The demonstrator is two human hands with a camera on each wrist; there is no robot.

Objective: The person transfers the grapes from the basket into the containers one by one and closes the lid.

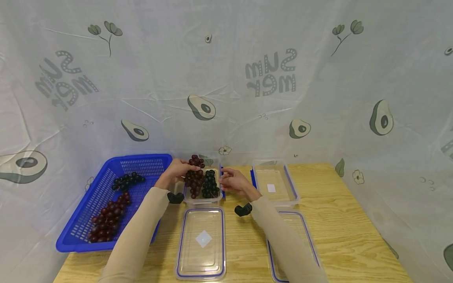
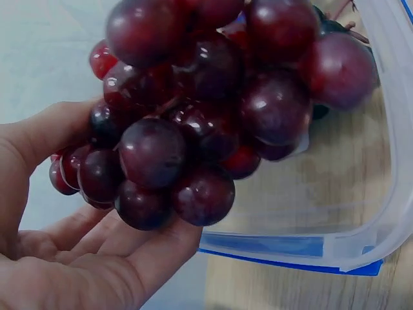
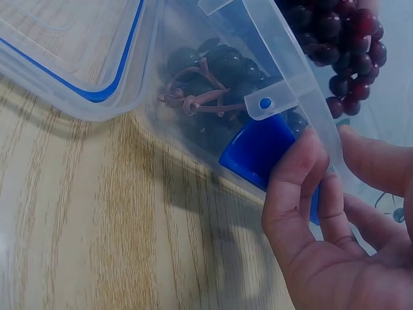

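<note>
My left hand (image 1: 180, 169) holds a bunch of red grapes (image 1: 194, 179), thumb on one side and fingers beneath, over the left clear plastic container (image 1: 203, 201). The left wrist view shows the grapes (image 2: 193, 116) close up, beside the container's rim (image 2: 387, 129). Dark green grapes (image 1: 210, 184) lie inside that container. On its right side my right hand (image 1: 235, 181) pinches the wall, the thumb at the rim and curled fingers against the blue latch (image 3: 258, 152), as the right wrist view shows.
A blue basket (image 1: 79, 220) on the left holds dark grapes (image 1: 128, 181) and red grapes (image 1: 110, 218). A second clear container (image 1: 283, 202) stands to the right. Two blue-edged lids lie in front: the left lid (image 1: 201, 259) and the right lid (image 1: 295, 222), partly under my sleeve. A printed curtain (image 1: 226, 78) hangs behind.
</note>
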